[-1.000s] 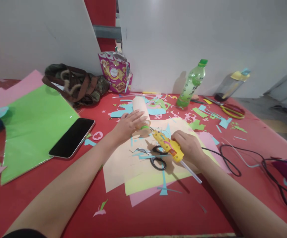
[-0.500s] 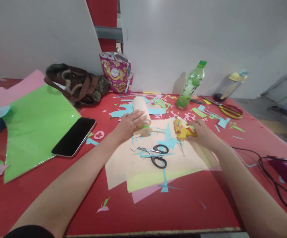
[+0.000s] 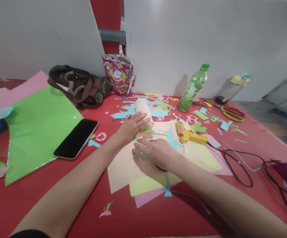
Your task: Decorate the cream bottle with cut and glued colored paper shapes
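Observation:
A bottle (image 3: 143, 107) wrapped in pale cream paper lies on the table, its green cap end toward me. My left hand (image 3: 130, 128) rests over its near left side, fingers curved around it. By the cap is a round cream piece (image 3: 148, 133). My right hand (image 3: 157, 151) is just below that piece, fingers stretched left and somewhat apart, with nothing visible in them. It covers the scissors, of which only a bit of black handle (image 3: 160, 168) shows. A yellow glue gun (image 3: 189, 135) lies to the right, out of my hands.
Cream, yellow and pink sheets (image 3: 123, 177) lie under my hands, with blue scraps around. At left are a phone (image 3: 76, 138) and green paper (image 3: 39, 129). Behind stand a snack bag (image 3: 118, 74) and a green bottle (image 3: 193, 87). Pliers (image 3: 232, 114) and a black cord (image 3: 247, 153) lie right.
My right hand has let go of the glue gun and moved left, over the scissors toward the bottle's cap end. My left hand stays on the wrapped bottle.

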Available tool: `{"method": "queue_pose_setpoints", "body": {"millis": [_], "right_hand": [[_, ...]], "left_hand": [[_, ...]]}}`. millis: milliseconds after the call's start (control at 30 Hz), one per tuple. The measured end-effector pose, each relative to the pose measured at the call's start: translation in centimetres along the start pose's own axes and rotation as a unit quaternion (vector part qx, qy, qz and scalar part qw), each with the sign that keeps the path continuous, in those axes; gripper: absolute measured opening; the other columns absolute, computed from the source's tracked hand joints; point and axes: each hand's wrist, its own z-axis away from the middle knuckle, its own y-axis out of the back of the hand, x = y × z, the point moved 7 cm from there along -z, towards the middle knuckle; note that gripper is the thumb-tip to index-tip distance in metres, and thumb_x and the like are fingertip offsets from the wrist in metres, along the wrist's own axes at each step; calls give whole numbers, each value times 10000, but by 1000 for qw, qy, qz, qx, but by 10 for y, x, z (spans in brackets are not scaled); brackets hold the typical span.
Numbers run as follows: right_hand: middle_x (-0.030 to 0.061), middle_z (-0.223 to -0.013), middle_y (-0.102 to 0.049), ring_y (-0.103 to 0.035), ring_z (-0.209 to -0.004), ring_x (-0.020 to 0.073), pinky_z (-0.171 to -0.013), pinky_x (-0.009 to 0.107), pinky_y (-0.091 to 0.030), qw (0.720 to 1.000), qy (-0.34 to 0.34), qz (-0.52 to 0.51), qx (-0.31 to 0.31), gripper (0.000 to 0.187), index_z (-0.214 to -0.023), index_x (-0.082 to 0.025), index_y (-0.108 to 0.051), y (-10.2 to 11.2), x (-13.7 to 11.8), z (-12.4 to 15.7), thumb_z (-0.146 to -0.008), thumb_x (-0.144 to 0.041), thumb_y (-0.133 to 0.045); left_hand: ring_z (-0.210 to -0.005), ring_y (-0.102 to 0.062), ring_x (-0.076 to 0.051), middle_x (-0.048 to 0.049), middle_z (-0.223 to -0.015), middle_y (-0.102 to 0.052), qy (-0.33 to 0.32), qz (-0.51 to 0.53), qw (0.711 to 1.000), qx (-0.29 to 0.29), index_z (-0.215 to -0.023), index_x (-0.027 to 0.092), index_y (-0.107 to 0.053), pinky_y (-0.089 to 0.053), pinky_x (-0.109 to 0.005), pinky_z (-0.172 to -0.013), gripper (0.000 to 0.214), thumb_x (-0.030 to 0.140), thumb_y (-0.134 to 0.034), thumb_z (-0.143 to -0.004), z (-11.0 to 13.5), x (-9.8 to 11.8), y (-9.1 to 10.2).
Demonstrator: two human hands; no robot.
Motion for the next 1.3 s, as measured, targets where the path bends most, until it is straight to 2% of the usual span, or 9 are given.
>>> {"method": "queue_pose_setpoints", "body": {"millis": [267, 400, 567, 767, 933, 1000, 1100, 1200, 1300], "right_hand": [[113, -861, -585, -558, -604, 172, -462, 270, -330, 998, 29, 29, -48, 196, -853, -105, -523, 5, -16, -18, -784, -65, -344], [115, -838, -589, -573, -599, 185, -446, 270, -328, 998, 28, 34, -53, 193, -804, -102, -535, 6, -15, -19, -780, -53, -350], [102, -804, -595, -580, -620, 192, -439, 259, -338, 999, 17, 35, -22, 167, -818, -110, -525, 3, -12, -17, -767, -40, -383], [75, -712, -596, -564, -643, 181, -468, 249, -364, 999, -16, 5, -31, 168, -859, -129, -523, -7, -12, -7, -774, -48, -402], [70, -730, -586, -507, -776, 198, -609, 291, -384, 997, 3, -23, 72, 131, -704, -140, -571, 22, 9, 7, -722, -63, -466], [52, -746, -571, -499, -741, 163, -603, 261, -382, 981, -48, -80, 169, 162, -718, -160, -590, 47, 34, 14, -746, -93, -446], [53, -774, -567, -515, -677, 131, -575, 239, -392, 956, -105, -127, 244, 202, -736, -155, -602, 70, 64, 23, -789, -132, -408], [20, -679, -594, -532, -622, 108, -571, 217, -394, 933, -117, -185, 285, 166, -697, -152, -608, 79, 78, 28, -757, -107, -461], [-7, -619, -603, -524, -557, 92, -535, 199, -382, 921, -156, -218, 282, 113, -698, -152, -606, 74, 84, 29, -704, -85, -515]], "left_hand": [[-1159, -358, -245, -73, -1252, -451, -3, -63, 998, 9, -1239, 300, -367, -226, -435, -888, 385, 295, -344, -854, -8, -3, -1], [-1157, -361, -264, -67, -1242, -464, -29, -85, 995, -34, -1151, 276, -455, -216, -461, -902, 333, 228, -365, -834, -20, -1, 2], [-1212, -325, -189, -19, -1266, -461, -97, -56, 992, -55, -1100, 247, -471, -214, -401, -931, 320, 138, -314, -843, -31, 5, 1], [-1182, -376, -178, -38, -1206, -517, -97, -27, 995, -25, -1059, 225, -484, -195, -378, -935, 271, 165, -333, -841, -31, 1, 2], [-1149, -404, -186, -71, -1194, -515, -59, 18, 998, 26, -1074, 201, -444, -215, -371, -917, 281, 242, -408, -798, -33, -9, 16], [-1111, -435, -192, -82, -1167, -526, -27, 42, 998, 43, -1074, 190, -433, -249, -360, -888, 309, 266, -435, -774, -34, -15, 24], [-1057, -468, -199, -82, -1136, -537, -11, 74, 996, 40, -1071, 184, -422, -288, -338, -851, 361, 294, -484, -733, -36, -17, 29], [-1059, -463, -210, -93, -1157, -518, -11, 84, 996, 35, -1079, 182, -417, -292, -338, -861, 397, 317, -502, -716, -37, -14, 31], [-1072, -454, -218, -103, -1177, -502, -8, 84, 996, 27, -1078, 183, -422, -290, -344, -871, 400, 328, -505, -715, -37, -9, 29]]}}
